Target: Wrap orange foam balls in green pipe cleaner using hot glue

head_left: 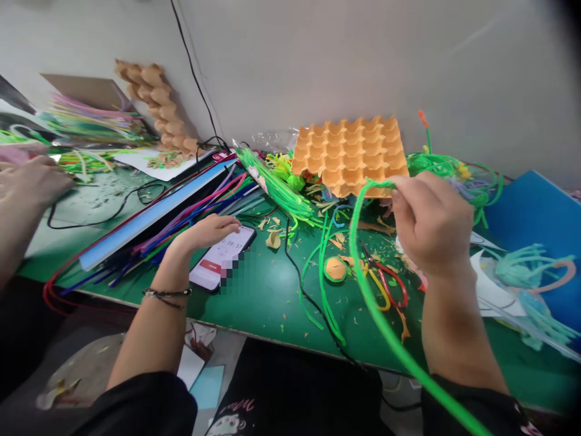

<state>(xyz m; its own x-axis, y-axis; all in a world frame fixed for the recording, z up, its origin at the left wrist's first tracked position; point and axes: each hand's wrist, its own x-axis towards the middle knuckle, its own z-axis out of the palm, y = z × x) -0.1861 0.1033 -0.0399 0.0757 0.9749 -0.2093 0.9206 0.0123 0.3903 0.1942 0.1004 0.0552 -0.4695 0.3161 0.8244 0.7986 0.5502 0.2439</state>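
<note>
Green fuzzy stem (354, 254): it starts at the right fingertips, bows out to the left, then sweeps down past the inner side of the right forearm and out of sight over the person's lap; it is well apart from the left hand.
Right hand (433, 221): thumb and fingers closed in a pinch on the stem's upper end, raised in front of the egg tray (351, 151).
Left hand (209, 233): palm down, fingers close together, over the upper part of the phone (222, 255); from here I can't tell if it touches, and I see nothing gripped.
Under the stem's curve: scissors (405, 293) with a red handle on the green table (267, 303), a round tan piece (334, 269) edged in green just left.
Far left: another person's hand (36, 178).
</note>
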